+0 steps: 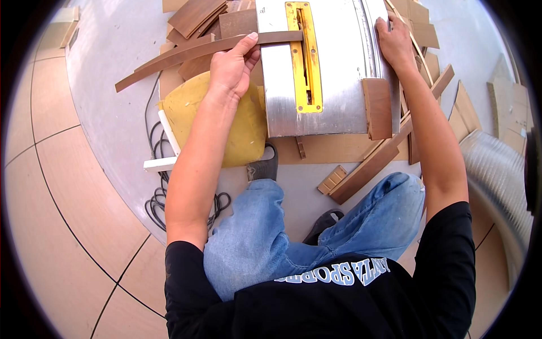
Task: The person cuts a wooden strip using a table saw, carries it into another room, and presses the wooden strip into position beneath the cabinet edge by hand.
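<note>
My left hand (234, 70) pinches a long, thin brown wood strip (180, 55) between thumb and fingers. The strip's right end lies across the yellow throat plate (314, 68) of a table saw, while its other end sticks out past the saw's left side. The blade is hard to make out in the dark slot. On the silver saw table (344, 79), at its right edge, my right hand (396, 45) curls its fingers over a metal rail (370, 39). A short brown board (376, 104) lies at the near right corner, below that hand.
Brown board offcuts (195, 20) are piled behind and left of the saw. Long planks (364, 172) lie on the floor at the right. A yellow panel (226, 124) stands beside the saw's left side, near a black cable (155, 209). A silvery ribbed duct (497, 164) curves at far right.
</note>
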`<action>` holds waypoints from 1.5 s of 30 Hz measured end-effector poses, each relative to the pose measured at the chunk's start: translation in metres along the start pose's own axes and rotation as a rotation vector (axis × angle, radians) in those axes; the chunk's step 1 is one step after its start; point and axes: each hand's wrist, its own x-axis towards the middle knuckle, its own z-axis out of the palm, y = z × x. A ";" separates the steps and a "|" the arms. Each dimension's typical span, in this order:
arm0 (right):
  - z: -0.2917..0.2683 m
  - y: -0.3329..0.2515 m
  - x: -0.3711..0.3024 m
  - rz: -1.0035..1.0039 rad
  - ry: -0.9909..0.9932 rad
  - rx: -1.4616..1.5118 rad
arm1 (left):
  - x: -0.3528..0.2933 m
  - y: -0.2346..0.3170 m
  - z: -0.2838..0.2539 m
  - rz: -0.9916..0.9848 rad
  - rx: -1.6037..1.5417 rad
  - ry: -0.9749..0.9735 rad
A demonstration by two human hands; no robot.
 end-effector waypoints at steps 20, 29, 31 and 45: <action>-0.001 0.000 0.006 0.001 0.022 -0.002 | 0.019 0.002 0.007 0.008 -0.001 -0.061; 0.002 -0.004 0.002 0.090 -0.008 0.003 | 0.011 0.054 0.006 0.345 -0.112 -0.293; -0.002 -0.005 -0.002 0.070 0.011 0.006 | -0.006 0.069 0.003 0.488 -0.012 -0.419; -0.110 -0.208 -0.114 -0.453 -0.148 0.629 | -0.080 0.097 -0.013 0.751 0.210 -0.592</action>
